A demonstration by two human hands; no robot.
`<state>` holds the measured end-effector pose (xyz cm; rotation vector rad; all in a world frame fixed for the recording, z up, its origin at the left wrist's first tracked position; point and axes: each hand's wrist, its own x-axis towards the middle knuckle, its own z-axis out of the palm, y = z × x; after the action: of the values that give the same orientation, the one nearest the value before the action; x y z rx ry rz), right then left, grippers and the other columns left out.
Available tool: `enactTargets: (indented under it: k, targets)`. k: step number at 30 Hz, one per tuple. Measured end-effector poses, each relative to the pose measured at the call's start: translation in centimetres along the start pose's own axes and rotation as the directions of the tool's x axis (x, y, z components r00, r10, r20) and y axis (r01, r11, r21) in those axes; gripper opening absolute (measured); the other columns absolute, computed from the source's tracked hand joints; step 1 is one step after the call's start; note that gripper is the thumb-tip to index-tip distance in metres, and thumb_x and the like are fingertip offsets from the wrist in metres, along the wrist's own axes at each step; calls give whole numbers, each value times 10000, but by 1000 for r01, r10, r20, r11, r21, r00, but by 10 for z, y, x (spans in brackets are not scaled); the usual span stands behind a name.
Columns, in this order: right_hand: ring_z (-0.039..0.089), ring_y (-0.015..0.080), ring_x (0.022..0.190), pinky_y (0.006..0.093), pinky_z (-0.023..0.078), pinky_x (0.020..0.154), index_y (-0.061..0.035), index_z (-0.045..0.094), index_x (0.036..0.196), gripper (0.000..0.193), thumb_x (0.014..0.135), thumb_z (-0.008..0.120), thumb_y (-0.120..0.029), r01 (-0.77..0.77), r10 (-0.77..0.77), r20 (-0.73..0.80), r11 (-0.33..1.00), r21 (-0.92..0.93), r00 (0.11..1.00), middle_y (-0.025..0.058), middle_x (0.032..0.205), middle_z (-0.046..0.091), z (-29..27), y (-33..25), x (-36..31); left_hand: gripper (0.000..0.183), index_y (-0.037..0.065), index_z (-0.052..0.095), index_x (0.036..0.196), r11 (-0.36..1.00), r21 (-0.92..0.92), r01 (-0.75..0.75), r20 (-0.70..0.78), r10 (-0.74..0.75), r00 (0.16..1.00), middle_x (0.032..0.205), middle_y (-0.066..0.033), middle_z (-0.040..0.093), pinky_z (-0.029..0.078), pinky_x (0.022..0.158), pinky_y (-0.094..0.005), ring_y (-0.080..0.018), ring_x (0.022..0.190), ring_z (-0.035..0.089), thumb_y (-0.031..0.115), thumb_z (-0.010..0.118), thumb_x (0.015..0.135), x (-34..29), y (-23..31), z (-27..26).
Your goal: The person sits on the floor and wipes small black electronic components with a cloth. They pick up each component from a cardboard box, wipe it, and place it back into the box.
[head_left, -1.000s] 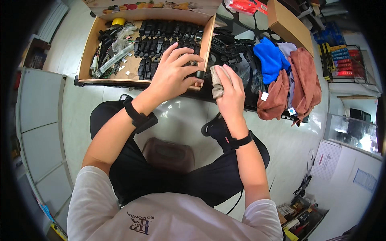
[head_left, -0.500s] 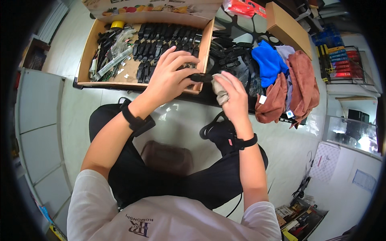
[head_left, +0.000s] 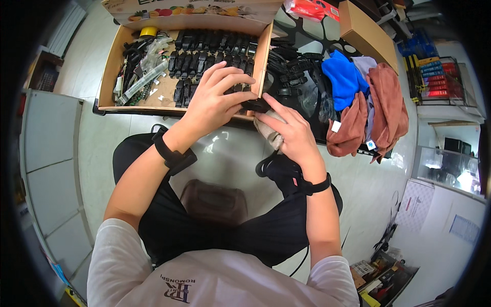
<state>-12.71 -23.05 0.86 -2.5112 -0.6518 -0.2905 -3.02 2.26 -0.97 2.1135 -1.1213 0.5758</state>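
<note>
Between my hands, at the near right corner of an open cardboard box, is a small black plastic piece. My left hand pinches its left end with thumb and fingers. Bunched in my right hand is a beige cloth, which hangs below the piece. The right fingers reach to the piece's right end, and its exact kind is hidden by them. Inside the box, rows of similar-looking small black devices lie beyond my left hand.
Cables, clear plastic and a yellow roll fill the box's left side. To the right on the black table lie more black parts, a blue cloth and brown cloths. A brown carton stands behind them.
My right hand has moved left and slightly down with the cloth, closer to my left hand. Its fingers now lie over the black piece's right end. The left hand has barely moved.
</note>
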Motion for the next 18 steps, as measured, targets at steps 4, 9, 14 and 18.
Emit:
enactTargets:
  k: [4, 9, 14, 18]
  targets:
    - [721, 336, 1174, 451, 590, 1016, -146, 823, 1261, 554, 756, 751, 69, 39, -39, -9, 998, -44, 999, 85, 1576, 666, 1, 2, -1, 425, 166, 822, 1184, 1000, 2, -21, 63, 21, 998, 1439, -33, 692, 418, 1266, -551, -306, 1386, 597, 133, 873, 763, 3, 1, -1]
    - [721, 341, 1187, 467, 589, 1040, -98, 808, 1227, 491, 764, 755, 55, 54, -58, -28, 991, -126, 998, 52, 1595, 659, 3, 1, -2, 581, 133, 779, 1273, 973, -176, 147, 173, -116, 978, 1440, -65, 666, 386, 1269, -553, -358, 1438, 534, 372, 926, 765, 6, 3, -7]
    - [717, 367, 1212, 487, 585, 1096, -97, 798, 1214, 466, 774, 746, 47, 94, -104, -34, 972, -214, 994, 36, 1616, 645, 9, 2, -2, 442, 95, 820, 1160, 981, -131, 145, 207, -116, 971, 1400, -82, 690, 376, 1280, -553, -347, 1374, 601, 318, 952, 802, 4, 1, 3]
    - [719, 370, 1220, 476, 601, 1087, -134, 810, 1266, 525, 774, 753, 39, 40, -58, -86, 979, -198, 995, 55, 1579, 668, 8, 9, -4, 319, 90, 841, 1001, 979, -106, 174, 96, -164, 982, 1331, -53, 727, 386, 1282, -573, -321, 1347, 635, 264, 960, 762, 7, 5, 6]
